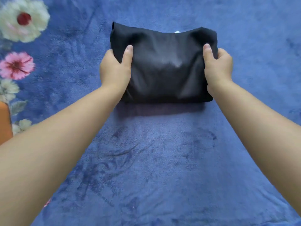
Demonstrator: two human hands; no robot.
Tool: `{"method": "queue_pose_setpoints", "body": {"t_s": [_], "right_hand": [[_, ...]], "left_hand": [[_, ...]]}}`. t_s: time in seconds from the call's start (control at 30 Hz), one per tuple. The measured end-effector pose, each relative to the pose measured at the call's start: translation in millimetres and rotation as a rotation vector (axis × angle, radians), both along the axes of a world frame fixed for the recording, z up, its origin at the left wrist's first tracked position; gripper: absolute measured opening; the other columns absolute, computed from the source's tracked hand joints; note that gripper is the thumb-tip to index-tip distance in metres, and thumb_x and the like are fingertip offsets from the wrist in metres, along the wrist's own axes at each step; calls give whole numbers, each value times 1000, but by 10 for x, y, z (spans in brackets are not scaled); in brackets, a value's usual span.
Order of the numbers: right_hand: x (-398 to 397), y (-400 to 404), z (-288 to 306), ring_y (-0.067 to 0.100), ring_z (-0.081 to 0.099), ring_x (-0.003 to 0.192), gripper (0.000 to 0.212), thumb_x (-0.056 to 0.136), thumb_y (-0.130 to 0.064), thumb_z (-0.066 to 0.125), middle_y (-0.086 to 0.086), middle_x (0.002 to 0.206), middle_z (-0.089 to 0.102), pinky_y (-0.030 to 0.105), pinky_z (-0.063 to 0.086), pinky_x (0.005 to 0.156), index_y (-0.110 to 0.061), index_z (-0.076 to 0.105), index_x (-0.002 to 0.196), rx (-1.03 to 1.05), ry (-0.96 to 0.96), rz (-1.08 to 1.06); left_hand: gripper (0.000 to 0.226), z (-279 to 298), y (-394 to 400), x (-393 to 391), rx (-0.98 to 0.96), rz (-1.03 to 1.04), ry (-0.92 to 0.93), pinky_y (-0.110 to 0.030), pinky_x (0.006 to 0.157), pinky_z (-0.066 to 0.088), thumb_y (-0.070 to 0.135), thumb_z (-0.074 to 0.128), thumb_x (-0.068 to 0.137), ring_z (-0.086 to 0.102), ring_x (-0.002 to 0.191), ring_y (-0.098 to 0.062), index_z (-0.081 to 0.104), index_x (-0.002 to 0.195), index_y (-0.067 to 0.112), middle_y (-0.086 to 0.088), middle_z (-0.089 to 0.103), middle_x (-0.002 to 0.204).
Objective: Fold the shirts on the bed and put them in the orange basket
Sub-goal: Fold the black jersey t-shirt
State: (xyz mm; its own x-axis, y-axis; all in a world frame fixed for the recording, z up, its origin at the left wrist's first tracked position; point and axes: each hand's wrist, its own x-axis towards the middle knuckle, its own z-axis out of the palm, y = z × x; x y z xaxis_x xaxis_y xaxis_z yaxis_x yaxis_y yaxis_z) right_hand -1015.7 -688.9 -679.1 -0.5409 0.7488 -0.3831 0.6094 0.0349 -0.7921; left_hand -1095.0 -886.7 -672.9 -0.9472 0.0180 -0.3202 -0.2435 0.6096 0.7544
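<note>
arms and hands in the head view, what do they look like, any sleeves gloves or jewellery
Both forearms are bare up to the frame's edges; no sleeves show. The left hand and right hand wear no gloves, and no rings, watch or bracelets are visible. The thumbnails are short and look unpainted.

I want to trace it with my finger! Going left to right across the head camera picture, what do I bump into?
orange basket → pink flower → left hand → folded black shirt → right hand
</note>
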Motion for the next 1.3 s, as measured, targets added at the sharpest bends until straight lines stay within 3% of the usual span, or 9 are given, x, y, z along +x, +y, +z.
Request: {"method": "queue_pose_setpoints", "body": {"t_s": [0.13,0.27,0.53,0.63,0.77,0.83,1.03,1.23,1.3], "right_hand": [[-161,48,-95,9,19,53,47,98,-36,37,-5,59,22,24,19,53,-18,17,60,195,-135,1],[-300,120,-246,16,35,71,45,98,-40,33,-9,63,28,30,24,74,-19,22,60,245,-304,51],[-238,238,-321,18,46,94,37,90,-53,44,-2,94,49,28,36,81,-18,40,82,245,-334,84],[-132,351,-299,14,43,71,43,84,-59,49,-7,70,44,24,34,61,-19,43,69,74,-303,162],[-17,336,-189,5,54,58,25,86,-42,60,-8,72,58,19,43,53,-21,56,73,-295,-184,242],[63,278,-173,4,63,68,4,89,-21,59,-8,80,67,18,52,63,-20,60,85,-484,-142,254],[714,73,-62,11,69,63,25,65,0,62,-2,72,72,21,54,53,-12,64,86,-959,-176,280],[1060,-148,143,18,70,66,45,20,-11,82,4,72,72,27,57,58,-12,76,64,-1069,-122,255],[961,-233,304,17,71,70,41,34,-35,86,3,78,73,28,57,58,-15,77,69,-1071,-63,259]], "left_hand": [[43,-74,1,-164,-246,6,56,-30,70,26,33,26,102,46,93,-33,33,65,13,-11,58,91],[50,-165,46,-365,-391,-65,-7,-36,84,31,32,21,103,46,112,-35,53,107,-5,-21,54,121],[69,-267,-89,-325,-430,28,-78,-38,95,35,61,40,88,45,119,-32,47,120,1,-17,48,128],[67,-213,-211,-412,-52,-45,-423,-34,81,47,69,52,78,62,94,-25,59,103,7,-12,63,114],[18,-117,-275,-291,539,-98,-709,-15,59,53,33,42,96,67,69,1,56,92,21,13,72,77],[10,-147,-268,-211,623,-58,-692,-14,57,52,24,44,95,67,68,2,54,96,22,14,71,71],[46,-121,-514,226,706,-43,-727,-24,69,56,22,60,66,68,83,-8,50,111,25,4,67,99],[45,162,-748,590,670,-69,-689,-20,58,54,15,61,62,68,71,-5,49,105,23,2,64,94],[45,303,-825,581,653,-57,-655,-19,55,53,16,62,61,68,68,-4,50,103,24,1,63,94]]}}
